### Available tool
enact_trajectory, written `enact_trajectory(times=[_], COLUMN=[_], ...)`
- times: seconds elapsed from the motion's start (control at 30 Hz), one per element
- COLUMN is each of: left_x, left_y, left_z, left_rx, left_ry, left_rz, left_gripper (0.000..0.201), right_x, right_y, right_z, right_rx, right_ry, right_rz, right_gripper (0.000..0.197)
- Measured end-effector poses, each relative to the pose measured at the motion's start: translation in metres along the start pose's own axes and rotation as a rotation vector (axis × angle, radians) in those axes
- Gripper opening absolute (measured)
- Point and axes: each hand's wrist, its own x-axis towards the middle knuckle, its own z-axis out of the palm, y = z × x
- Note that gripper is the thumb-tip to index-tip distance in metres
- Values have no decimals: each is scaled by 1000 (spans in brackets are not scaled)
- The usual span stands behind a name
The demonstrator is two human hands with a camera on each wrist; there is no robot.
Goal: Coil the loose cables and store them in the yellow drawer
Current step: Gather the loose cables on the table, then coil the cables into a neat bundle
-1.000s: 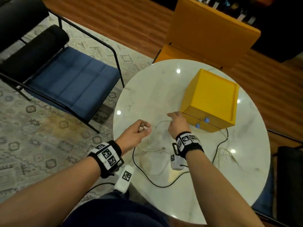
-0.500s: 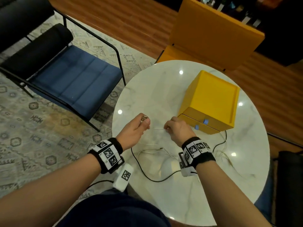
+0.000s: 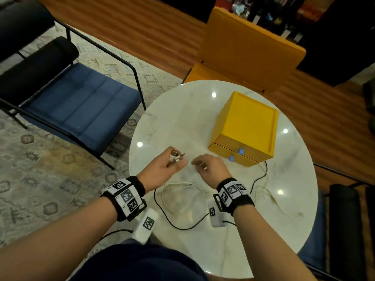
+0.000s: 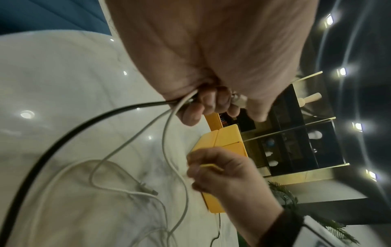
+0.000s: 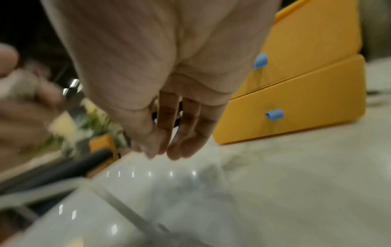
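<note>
My left hand (image 3: 177,159) is raised over the round table and grips the plug ends of a black cable (image 3: 182,227) and a white cable (image 3: 175,185). In the left wrist view both cables (image 4: 167,150) run from that fist (image 4: 211,105) down to the tabletop. My right hand (image 3: 199,165) hovers close beside it, its thumb and fingertips (image 5: 169,150) pinching the white cable. The yellow drawer box (image 3: 247,126) stands at the right rear, both drawers closed, with blue handles (image 3: 241,152). Another thin white cable (image 3: 269,196) lies at the right.
The white marble table (image 3: 182,122) is small, and its rim is near on all sides. A blue-seated chair (image 3: 81,110) stands at the left and a yellow chair (image 3: 243,51) behind the table. A dark chair (image 3: 345,220) is at the right.
My right hand left the spot by the drawer front and came back toward the left hand, taking the white cable. The left hand rose slightly with the plug ends.
</note>
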Motion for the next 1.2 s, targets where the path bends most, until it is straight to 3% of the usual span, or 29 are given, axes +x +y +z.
enact_trajectory(times=[0.07, 0.13, 0.3, 0.47, 0.63, 0.77, 0.87, 0.97, 1.0, 1.07, 1.13, 1.17, 1.2], left_x=[-5, -9, -15, -19, -16, -15, -17, -20, -21, -24, -25, -26, -26], left_y=[-4, -5, -10, -4, 25, 60, 86, 111, 119, 136, 148, 152, 156], left_z=[0, 0, 0, -3, 6, 22, 28, 37, 40, 45, 49, 52, 54], left_rx=[-43, -84, -70, 45, 238, 23, -8, -110, -132, -176, -196, -204, -219], left_ry=[-20, -7, 15, 105, 73, -27, -48, -103, -98, -67, -69, -72, -73], left_rz=[-31, -74, -70, -35, 155, 278, 279, 306, 315, 331, 353, 360, 363], left_gripper=[22, 25, 24, 22, 26, 25, 24, 15, 15, 21, 30, 33, 34], right_x=[0, -2, 0, -12, -37, -51, -58, -70, -76, -87, -95, -98, -99], right_y=[13, 17, 19, 15, -42, -75, -82, -83, -81, -73, -68, -67, -66], right_z=[13, 24, 41, 23, -45, -91, -108, -113, -112, -105, -88, -78, -68], right_rx=[-206, -295, -400, -206, 59, 199, 409, 540, 610, 744, 693, 632, 574], right_ry=[-245, -368, -362, -142, 162, 304, 425, 524, 488, 277, 51, -7, -23], right_rz=[-24, -28, -52, -74, -326, -321, -226, -224, -245, -282, -266, -248, -232], right_gripper=[19, 17, 19, 18, 14, 17, 17, 12, 22, 54, 78, 74, 58])
